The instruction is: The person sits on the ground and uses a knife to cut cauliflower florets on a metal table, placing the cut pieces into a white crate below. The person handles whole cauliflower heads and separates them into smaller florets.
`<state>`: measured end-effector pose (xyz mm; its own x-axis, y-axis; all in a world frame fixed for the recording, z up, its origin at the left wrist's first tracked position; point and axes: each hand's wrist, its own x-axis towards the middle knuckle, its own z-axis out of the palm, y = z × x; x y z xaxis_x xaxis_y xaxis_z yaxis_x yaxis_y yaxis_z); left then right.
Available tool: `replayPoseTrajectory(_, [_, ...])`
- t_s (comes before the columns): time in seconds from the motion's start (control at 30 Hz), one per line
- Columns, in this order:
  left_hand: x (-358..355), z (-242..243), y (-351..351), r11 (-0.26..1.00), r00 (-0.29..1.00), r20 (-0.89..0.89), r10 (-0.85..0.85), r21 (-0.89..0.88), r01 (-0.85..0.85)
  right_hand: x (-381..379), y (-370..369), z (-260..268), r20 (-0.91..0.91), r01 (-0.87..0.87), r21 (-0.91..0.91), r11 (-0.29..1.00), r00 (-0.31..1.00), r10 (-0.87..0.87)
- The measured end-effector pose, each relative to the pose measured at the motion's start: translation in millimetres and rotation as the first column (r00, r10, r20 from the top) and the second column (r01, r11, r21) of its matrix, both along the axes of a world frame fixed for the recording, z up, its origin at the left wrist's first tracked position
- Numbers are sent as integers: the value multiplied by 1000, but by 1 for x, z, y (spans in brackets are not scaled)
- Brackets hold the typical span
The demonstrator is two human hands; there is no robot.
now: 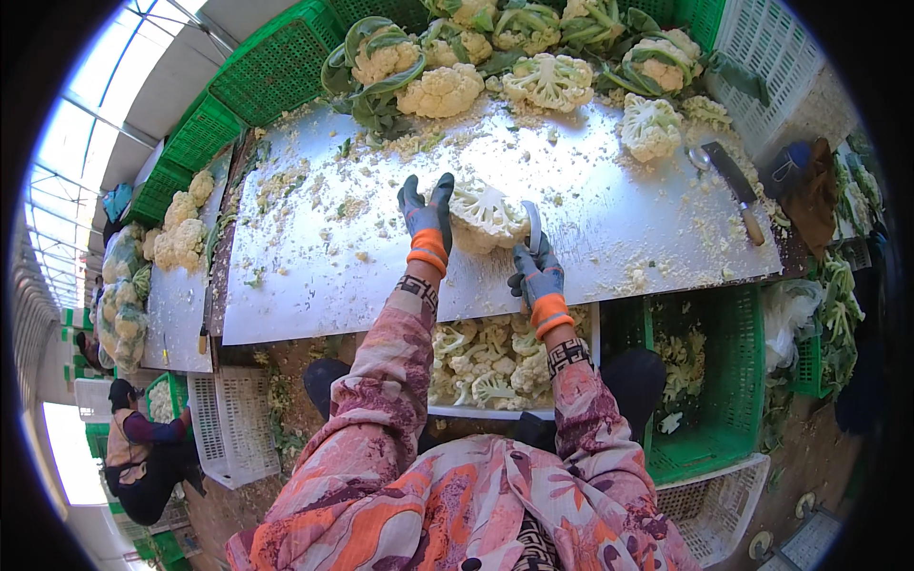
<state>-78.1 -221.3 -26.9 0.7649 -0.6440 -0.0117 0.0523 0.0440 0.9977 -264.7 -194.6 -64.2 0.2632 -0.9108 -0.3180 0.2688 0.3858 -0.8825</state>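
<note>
On the white work board (pixel 307 285) a trimmed cauliflower head (pixel 485 214) lies between my hands, its cut stem side facing up. My left hand (pixel 428 210), in a grey and orange work glove, touches its left side with the fingers spread; whether it grips the head is unclear. In my gloved right hand (pixel 539 268) is a small curved knife (pixel 532 221), its blade at the head's right edge. Cauliflower florets (pixel 493 364) fill a white container below the board's front edge. Further cauliflower heads (pixel 441 91), some with leaves, stand along the back of the board.
A cleaver (pixel 732 175) and a spoon (pixel 698 158) lie at the right. Green crates (pixel 268 68) line the back left; another green crate (pixel 728 400) holds scraps at lower right. White crates (pixel 235 421) stand lower left, near a crouching person (pixel 143 450). Crumbs litter the board.
</note>
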Motion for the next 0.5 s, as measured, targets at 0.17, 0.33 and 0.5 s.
replayPoseTrajectory(0.17, [9,-52,14,998,993,100,-59,40,56,17,44,3,-117,-124,-6,992,986,122])
replayPoseTrajectory(0.33, [-9,-38,9,972,972,33,-231,-29,232,3,47,-2,-553,-114,-379,918,824,-126])
replayPoseTrajectory(0.5, [-14,-55,-2,980,939,287,-187,-19,200,28,20,39,-891,-451,-366,814,423,-166])
